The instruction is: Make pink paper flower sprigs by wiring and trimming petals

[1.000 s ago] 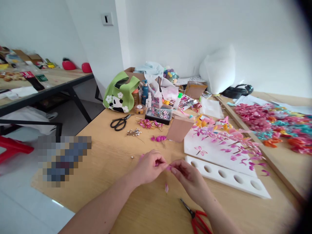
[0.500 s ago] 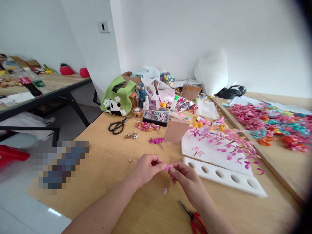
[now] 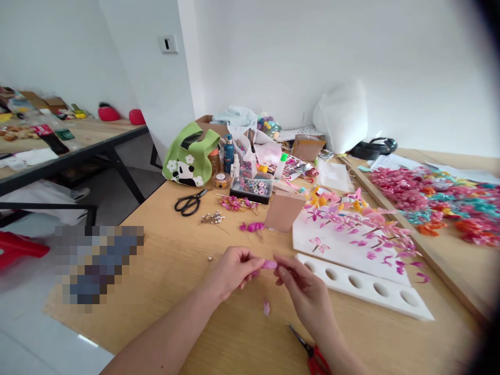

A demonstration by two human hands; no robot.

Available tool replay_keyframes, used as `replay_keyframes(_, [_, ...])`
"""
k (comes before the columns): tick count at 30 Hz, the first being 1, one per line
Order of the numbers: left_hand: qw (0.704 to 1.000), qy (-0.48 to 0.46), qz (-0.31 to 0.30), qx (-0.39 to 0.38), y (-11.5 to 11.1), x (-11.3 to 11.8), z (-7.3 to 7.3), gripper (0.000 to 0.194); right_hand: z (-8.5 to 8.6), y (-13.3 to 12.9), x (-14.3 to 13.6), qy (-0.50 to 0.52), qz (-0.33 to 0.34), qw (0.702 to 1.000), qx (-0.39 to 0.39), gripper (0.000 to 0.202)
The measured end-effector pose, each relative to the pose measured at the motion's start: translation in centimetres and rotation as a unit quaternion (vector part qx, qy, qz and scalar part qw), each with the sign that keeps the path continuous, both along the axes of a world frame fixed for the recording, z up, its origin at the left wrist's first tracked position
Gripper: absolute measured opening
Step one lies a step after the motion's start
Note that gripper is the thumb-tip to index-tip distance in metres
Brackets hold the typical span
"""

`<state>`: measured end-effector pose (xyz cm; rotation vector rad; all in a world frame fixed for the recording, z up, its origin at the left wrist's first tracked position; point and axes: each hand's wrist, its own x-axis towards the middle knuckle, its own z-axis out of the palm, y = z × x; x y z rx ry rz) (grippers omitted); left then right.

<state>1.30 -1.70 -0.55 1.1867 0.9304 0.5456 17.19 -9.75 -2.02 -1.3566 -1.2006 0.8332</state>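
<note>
Pinched in my left hand [image 3: 239,271] is a small pink petal piece [image 3: 269,264], which sticks out to the right from the fingertips. My right hand [image 3: 302,284] has thumb and fingers closed at the other end of that piece; whether it grips the tip or something thin is too small to tell. A loose pale pink petal [image 3: 266,308] lies on the wooden table below my hands. Red-handled scissors [image 3: 312,354] lie by my right forearm, partly covered by it. A bunch of magenta petals [image 3: 252,227] rests beyond my hands.
White foam with round holes [image 3: 367,285] lies right of my hands, pink flowers on a white board [image 3: 320,234] behind it. Farther back are black scissors [image 3: 190,203], a bead box [image 3: 252,188], a cardboard piece [image 3: 285,211] and a green bag [image 3: 189,159].
More of the pink piece shows between my hands. My right hand's fingertips have moved slightly right and up, away from the left fingertips.
</note>
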Motion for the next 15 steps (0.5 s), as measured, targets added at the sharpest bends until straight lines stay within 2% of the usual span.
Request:
replay_keyframes(3, [0.996, 0.02, 0.024, 0.078, -0.37, 0.26, 0.45, 0.03, 0.1, 0.19, 0.11, 0.111, 0.037, 0.99, -0.075, 0.032])
replay_keyframes(6, [0.992, 0.042, 0.001, 0.115, -0.71, 0.39, 0.8, 0.03, 0.27, 0.32, 0.07, 0.128, 0.059, 0.985, -0.1, 0.032])
replay_keyframes(9, [0.996, 0.044, -0.014, 0.077, -0.81, 0.37, 0.75, 0.037, 0.34, 0.35, 0.01, 0.123, 0.05, 0.986, -0.101, 0.033])
replay_keyframes(13, [1.0, -0.007, 0.011, 0.014, -0.65, 0.31, 0.57, 0.049, 0.32, 0.31, 0.06, 0.117, 0.039, 0.987, -0.099, 0.033])
replay_keyframes(15, [1.0, -0.01, 0.01, 0.008, -0.61, 0.28, 0.6, 0.052, 0.34, 0.3, 0.08, 0.116, 0.04, 0.988, -0.099, 0.034])
